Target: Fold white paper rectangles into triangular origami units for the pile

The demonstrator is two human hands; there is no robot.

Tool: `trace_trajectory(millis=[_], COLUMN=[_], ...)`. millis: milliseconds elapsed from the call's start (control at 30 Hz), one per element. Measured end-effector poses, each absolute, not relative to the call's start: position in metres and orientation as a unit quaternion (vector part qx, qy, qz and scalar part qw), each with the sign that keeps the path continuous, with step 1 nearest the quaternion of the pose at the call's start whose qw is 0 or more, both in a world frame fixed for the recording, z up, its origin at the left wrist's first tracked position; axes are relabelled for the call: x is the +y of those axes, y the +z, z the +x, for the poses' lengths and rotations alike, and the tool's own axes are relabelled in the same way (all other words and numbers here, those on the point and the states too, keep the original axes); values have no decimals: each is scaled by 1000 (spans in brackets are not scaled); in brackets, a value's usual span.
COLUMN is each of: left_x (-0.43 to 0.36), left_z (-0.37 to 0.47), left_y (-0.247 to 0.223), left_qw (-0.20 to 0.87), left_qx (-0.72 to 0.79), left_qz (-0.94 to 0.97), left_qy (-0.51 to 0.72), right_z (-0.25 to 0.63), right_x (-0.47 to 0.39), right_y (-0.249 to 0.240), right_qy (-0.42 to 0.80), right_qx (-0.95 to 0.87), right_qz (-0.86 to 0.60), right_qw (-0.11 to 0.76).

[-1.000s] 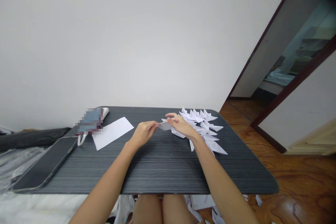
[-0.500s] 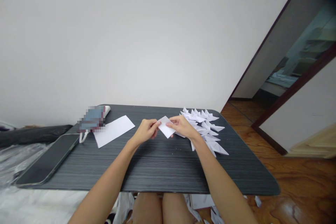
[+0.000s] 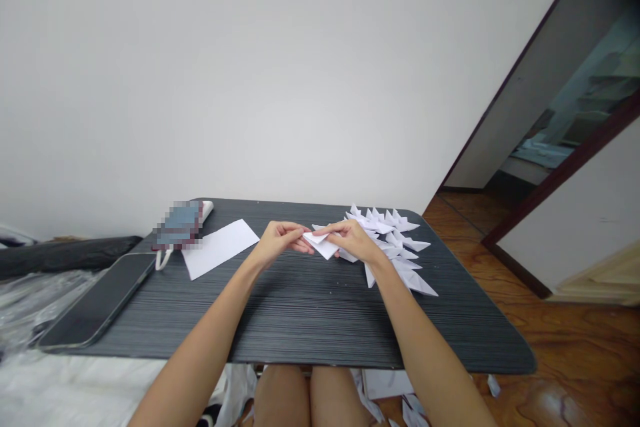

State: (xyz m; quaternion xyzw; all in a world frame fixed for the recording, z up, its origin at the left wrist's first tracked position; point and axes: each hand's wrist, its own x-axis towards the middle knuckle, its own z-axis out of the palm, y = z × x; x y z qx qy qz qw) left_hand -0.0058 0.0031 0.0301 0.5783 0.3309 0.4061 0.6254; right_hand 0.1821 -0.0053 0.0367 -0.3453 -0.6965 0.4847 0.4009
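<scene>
Between my two hands is a small folded white paper (image 3: 326,248), raised over the middle of the dark table (image 3: 310,313). My left hand (image 3: 287,239) pinches its left corner, thumb on top and fingers beneath. On the other side my right hand (image 3: 347,239) grips it, with the fingers laid across an upper flap that is bent down. Part of the paper is hidden under the fingers. Just beyond my right hand lies a pile of folded white paper boats (image 3: 407,260), several of them, pointed at the ends.
Flat white sheets (image 3: 220,250) lie to the left, beside a blurred-out object (image 3: 179,223) with a white cord. A black tablet-like slab (image 3: 100,307) rests at the table's left edge. The white wall (image 3: 300,80) stands behind. Paper scraps (image 3: 493,385) lie on the floor.
The paper was a flat diamond facing up; its upper part is now folded down. My left fingers have stretched out further beneath it. The view has shifted slightly.
</scene>
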Motion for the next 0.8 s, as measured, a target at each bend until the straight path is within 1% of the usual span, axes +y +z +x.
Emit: trace_trajectory(millis=[233, 433, 533, 633, 700, 800], left_x=[1, 2, 2, 1, 0, -1], left_z=[-4, -2, -1, 1, 1, 2], left_y=[29, 23, 22, 20, 19, 17], left_qw=[620, 606, 587, 543, 490, 397], left_qx=[325, 341, 342, 347, 354, 354], left_qz=[599, 605, 617, 643, 675, 732], left_qy=[389, 387, 397, 414, 423, 425], right_z=[182, 184, 184, 182, 181, 180], right_x=[-5, -6, -4, -2, 0, 2], right_y=[34, 37, 37, 33, 30, 27], right_qy=[477, 395, 383, 388, 379, 378], right_qx=[-718, -791, -798, -767, -753, -749], right_qz=[-332, -304, -310, -348, -373, -389], right_qw=[382, 356, 346, 375, 388, 380])
